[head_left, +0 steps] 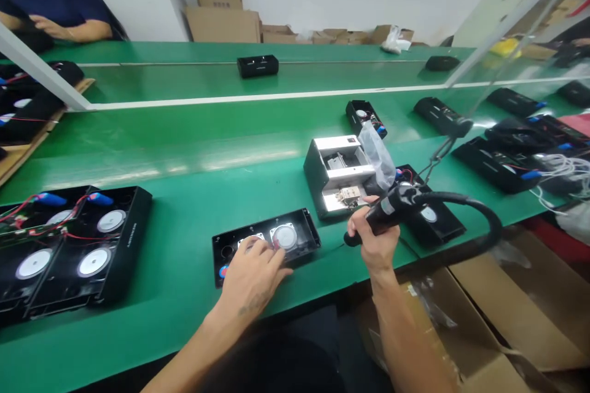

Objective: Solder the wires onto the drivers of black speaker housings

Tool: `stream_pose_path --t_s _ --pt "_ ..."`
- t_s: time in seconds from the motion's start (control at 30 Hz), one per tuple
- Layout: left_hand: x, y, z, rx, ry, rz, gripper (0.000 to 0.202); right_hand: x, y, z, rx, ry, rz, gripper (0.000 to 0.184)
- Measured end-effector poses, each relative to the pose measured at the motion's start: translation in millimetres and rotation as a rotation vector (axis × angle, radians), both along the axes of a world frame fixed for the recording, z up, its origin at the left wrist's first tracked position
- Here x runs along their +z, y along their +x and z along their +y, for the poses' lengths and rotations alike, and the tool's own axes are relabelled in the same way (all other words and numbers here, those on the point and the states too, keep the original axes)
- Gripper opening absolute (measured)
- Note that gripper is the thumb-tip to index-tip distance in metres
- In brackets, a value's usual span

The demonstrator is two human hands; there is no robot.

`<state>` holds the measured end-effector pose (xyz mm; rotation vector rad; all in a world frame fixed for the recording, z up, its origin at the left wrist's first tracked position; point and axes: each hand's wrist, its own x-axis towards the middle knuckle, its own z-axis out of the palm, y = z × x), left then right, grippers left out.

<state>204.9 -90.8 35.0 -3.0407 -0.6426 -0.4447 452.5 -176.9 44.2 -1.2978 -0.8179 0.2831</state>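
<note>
A black speaker housing (265, 239) lies on the green bench before me, inner side up, with round silver speaker drivers in it. My left hand (253, 267) rests over the housing, its fingers apart and covering part of one driver. In my right hand (375, 236) is a black electric screwdriver (391, 209), tilted with its tip pointing left and down near the housing's right end, apart from it. The screwdriver hangs from a metal hook and has a thick black cable. Just behind the housing stands a white-and-black screw feeder (338, 175).
At left sit open speaker housings (69, 245) with blue cells and red wires. Another open housing (428, 215) lies right of the feeder, near a clear plastic bag (378, 156). Cardboard boxes (498, 301) stand below the bench edge. A person (59, 0) sits across.
</note>
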Motion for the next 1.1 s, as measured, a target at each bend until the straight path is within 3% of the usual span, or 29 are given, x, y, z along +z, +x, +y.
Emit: stream_pose_path --t_s 0.13,0.23,0.43,0.53,0.77,1.0,1.1 --pt "-7.9 2 0 -0.015 0.051 -0.035 0.022 1.4 -2 3 -0.033 -0.055 0.007 0.033" --pt "-8.2 1 1 -0.026 0.054 -0.042 0.024 14.3 4 6 -0.019 -0.026 0.057 0.027" --pt "-6.5 3 2 -0.036 0.074 -0.044 0.026 64.8 29 26 -0.221 0.381 0.01 0.031" --pt "-6.7 3 2 -0.028 0.091 -0.057 0.028 71.7 36 42 -0.208 0.328 -0.077 0.03" --pt "-9.2 5 2 -0.005 0.125 -0.045 0.032 62.0 35 53 -0.065 0.185 -0.146 0.027" --pt "-4.2 3 0 0.047 0.011 -0.062 0.023 84.7 36 35 -0.049 0.282 -0.072 0.027" --pt "4.2 4 -2 0.106 -0.104 -0.232 0.02 97.0 26 23 -0.002 0.321 0.039 0.029"
